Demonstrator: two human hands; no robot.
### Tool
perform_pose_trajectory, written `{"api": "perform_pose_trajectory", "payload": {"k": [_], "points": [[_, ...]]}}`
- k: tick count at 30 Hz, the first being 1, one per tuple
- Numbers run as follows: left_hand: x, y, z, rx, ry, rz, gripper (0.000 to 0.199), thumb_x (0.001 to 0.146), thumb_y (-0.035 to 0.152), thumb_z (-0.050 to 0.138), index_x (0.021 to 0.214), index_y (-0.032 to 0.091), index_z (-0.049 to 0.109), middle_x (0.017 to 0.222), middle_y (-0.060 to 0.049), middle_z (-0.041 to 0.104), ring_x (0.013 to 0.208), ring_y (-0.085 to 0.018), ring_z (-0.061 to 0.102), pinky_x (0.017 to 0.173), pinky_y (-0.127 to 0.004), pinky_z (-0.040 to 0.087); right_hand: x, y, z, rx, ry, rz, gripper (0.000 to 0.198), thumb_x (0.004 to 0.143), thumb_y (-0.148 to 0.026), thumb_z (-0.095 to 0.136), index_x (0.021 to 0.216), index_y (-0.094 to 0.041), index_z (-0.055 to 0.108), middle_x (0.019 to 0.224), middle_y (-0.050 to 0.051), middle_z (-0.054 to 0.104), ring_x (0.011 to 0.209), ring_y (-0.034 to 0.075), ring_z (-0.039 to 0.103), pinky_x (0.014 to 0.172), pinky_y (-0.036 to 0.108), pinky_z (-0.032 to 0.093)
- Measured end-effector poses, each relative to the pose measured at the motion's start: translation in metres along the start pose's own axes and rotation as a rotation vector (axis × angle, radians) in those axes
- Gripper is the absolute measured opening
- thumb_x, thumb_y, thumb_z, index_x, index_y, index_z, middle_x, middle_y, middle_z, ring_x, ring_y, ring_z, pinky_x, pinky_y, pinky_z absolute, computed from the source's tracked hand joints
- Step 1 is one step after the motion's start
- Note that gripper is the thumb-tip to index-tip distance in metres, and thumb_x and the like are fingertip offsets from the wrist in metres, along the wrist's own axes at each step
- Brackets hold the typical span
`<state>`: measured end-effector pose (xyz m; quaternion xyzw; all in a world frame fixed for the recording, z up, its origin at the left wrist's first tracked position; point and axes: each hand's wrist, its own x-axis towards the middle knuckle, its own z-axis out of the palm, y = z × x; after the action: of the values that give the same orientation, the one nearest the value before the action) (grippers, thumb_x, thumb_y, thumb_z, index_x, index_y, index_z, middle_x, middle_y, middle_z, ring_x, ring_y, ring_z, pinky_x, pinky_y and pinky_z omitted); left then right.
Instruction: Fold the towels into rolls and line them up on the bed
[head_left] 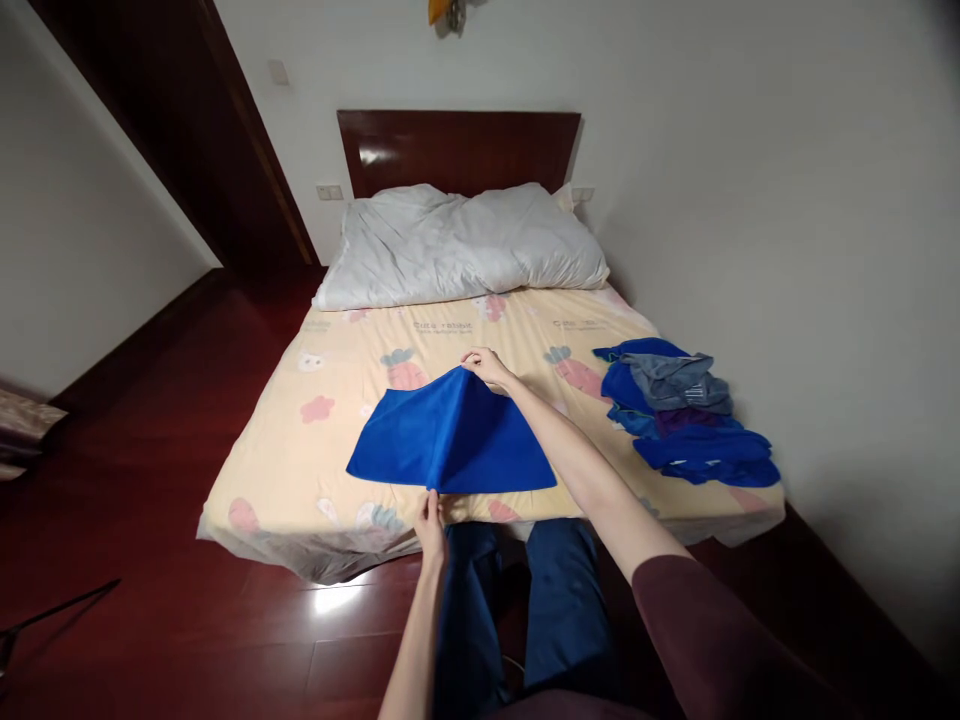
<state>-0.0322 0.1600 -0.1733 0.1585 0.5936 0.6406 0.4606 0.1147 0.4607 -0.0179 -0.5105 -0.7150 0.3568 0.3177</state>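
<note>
A blue cloth [405, 435] is spread on the near part of the bed, its middle raised into a ridge between my hands. My left hand [431, 520] pinches the cloth's near edge at the foot of the ridge. Farther off, my right hand [484, 364] grips the far edge and lifts it into a peak above the sheet. The cloth's left and right sides slope down and rest on the bed. My right forearm passes over its right side and hides a little of it.
The bed [281, 455] has a yellow sheet with carrot prints. On its right lies a pile of crumpled clothes [686, 415], blue, grey and purple. A folded white quilt [465, 245] lies before the dark headboard [457, 150]. A thin black rod [64, 605] shows at lower left.
</note>
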Motion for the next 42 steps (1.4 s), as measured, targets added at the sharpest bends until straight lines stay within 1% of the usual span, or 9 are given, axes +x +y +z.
{"api": "perform_pose_trajectory", "payload": {"k": [5,10,14,17,21,26,31,37,42], "points": [[0.022,0.096,-0.008,0.067,-0.057,0.286,0.034,0.091,0.053,0.063,0.077,0.022,0.062,0.079,-0.004,0.063,0.085,-0.020,0.063,0.083,-0.030,0.053,-0.038,-0.026,-0.045,0.178,0.149,-0.017,0.019,0.082,-0.034,0.070,0.090,-0.016,0.069,0.086,0.006,0.076,0.084,0.017,0.071,0.083,0.029,0.055],[0.042,0.199,0.002,0.084,-0.197,0.432,0.046,0.082,0.065,0.069,0.086,0.018,0.066,0.093,-0.007,0.069,0.096,-0.022,0.065,0.093,-0.037,0.052,-0.079,-0.049,-0.086,0.376,0.316,-0.078,0.040,0.076,-0.050,0.078,0.093,-0.015,0.071,0.097,0.012,0.078,0.092,0.021,0.073,0.090,0.035,0.057],[0.049,0.275,0.023,0.079,-0.286,0.462,0.060,0.074,0.072,0.075,0.092,0.015,0.068,0.100,-0.010,0.071,0.100,-0.024,0.066,0.097,-0.042,0.052,-0.105,-0.069,-0.115,0.506,0.329,-0.151,0.057,0.066,-0.056,0.087,0.103,-0.014,0.074,0.101,0.012,0.078,0.093,0.021,0.073,0.094,0.039,0.058],[0.047,0.321,0.040,0.102,-0.341,0.496,0.062,0.073,0.065,0.082,0.100,0.010,0.069,0.103,-0.011,0.070,0.103,-0.024,0.065,0.102,-0.045,0.048,-0.121,-0.087,-0.136,0.520,0.354,-0.240,0.064,0.062,-0.055,0.091,0.108,-0.014,0.075,0.101,0.011,0.077,0.096,0.022,0.072,0.098,0.040,0.057],[0.038,0.361,0.057,0.175,-0.273,0.546,0.062,0.074,0.058,0.083,0.106,0.006,0.069,0.104,-0.012,0.069,0.102,-0.023,0.064,0.103,-0.048,0.044,-0.140,-0.110,-0.160,0.494,0.403,-0.290,0.068,0.063,-0.059,0.090,0.109,-0.012,0.075,0.098,0.011,0.076,0.096,0.022,0.072,0.096,0.040,0.057],[0.022,0.385,0.066,0.214,-0.256,0.598,0.064,0.068,0.060,0.084,0.107,0.011,0.072,0.105,-0.012,0.072,0.098,-0.022,0.066,0.094,-0.038,0.047,-0.163,-0.131,-0.175,0.515,0.423,-0.283,0.066,0.062,-0.062,0.089,0.105,-0.014,0.074,0.094,0.009,0.077,0.092,0.020,0.071,0.088,0.035,0.058],[0.002,0.384,0.060,0.267,-0.250,0.656,0.070,0.057,0.066,0.085,0.100,0.012,0.076,0.103,-0.014,0.075,0.097,-0.025,0.066,0.082,-0.034,0.046,-0.190,-0.128,-0.176,0.558,0.429,-0.235,0.067,0.053,-0.060,0.092,0.100,-0.015,0.075,0.095,0.009,0.077,0.090,0.020,0.070,0.085,0.034,0.057],[-0.029,0.341,0.019,0.434,-0.399,0.569,0.062,0.063,0.065,0.083,0.099,0.015,0.080,0.109,-0.013,0.077,0.104,-0.028,0.064,0.081,-0.033,0.043,-0.253,-0.088,-0.165,0.584,0.339,-0.035,0.065,0.049,-0.053,0.097,0.097,-0.014,0.078,0.095,0.011,0.079,0.091,0.022,0.072,0.080,0.032,0.055],[-0.034,0.303,-0.010,0.510,-0.507,0.456,0.050,0.069,0.060,0.083,0.095,0.018,0.082,0.105,-0.011,0.077,0.099,-0.026,0.063,0.079,-0.034,0.042,-0.297,-0.061,-0.163,0.559,0.299,0.132,0.062,0.047,-0.048,0.099,0.095,-0.014,0.080,0.091,0.012,0.079,0.082,0.019,0.071,0.068,0.027,0.052]]}}
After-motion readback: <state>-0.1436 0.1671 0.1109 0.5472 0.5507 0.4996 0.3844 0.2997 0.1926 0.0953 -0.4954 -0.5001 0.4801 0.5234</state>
